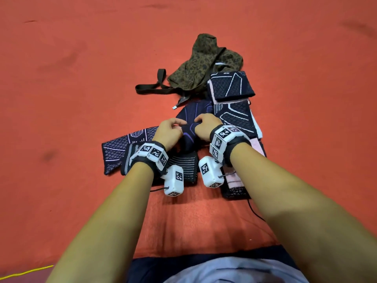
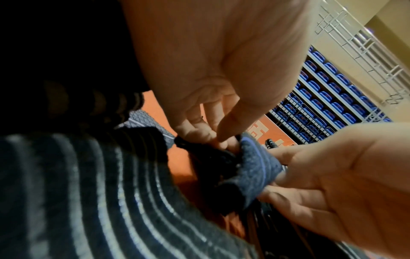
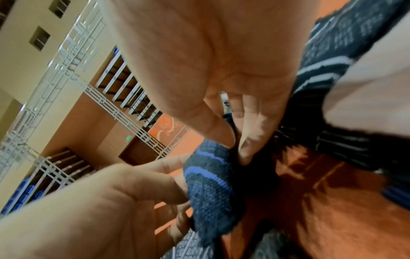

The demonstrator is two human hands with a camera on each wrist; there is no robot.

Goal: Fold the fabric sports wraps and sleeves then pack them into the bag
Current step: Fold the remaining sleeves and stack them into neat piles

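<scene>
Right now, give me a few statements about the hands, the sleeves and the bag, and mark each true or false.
1. Both hands grip the navy sleeve with blue stripes. True: left hand and right hand pinch it.
2. The leopard-print bag lies beyond the sleeves. True.
3. A folded sleeve sits inside the bag. False: it lies beside it, on another sleeve.
4. The floor is blue. False: it is orange-red.

Bare forearms. Each wrist wears a black band (image 1: pixel 234 148) ringed with white cubes carrying black square markers, plus a white camera block (image 1: pixel 210 172) with a thin black cable.
</scene>
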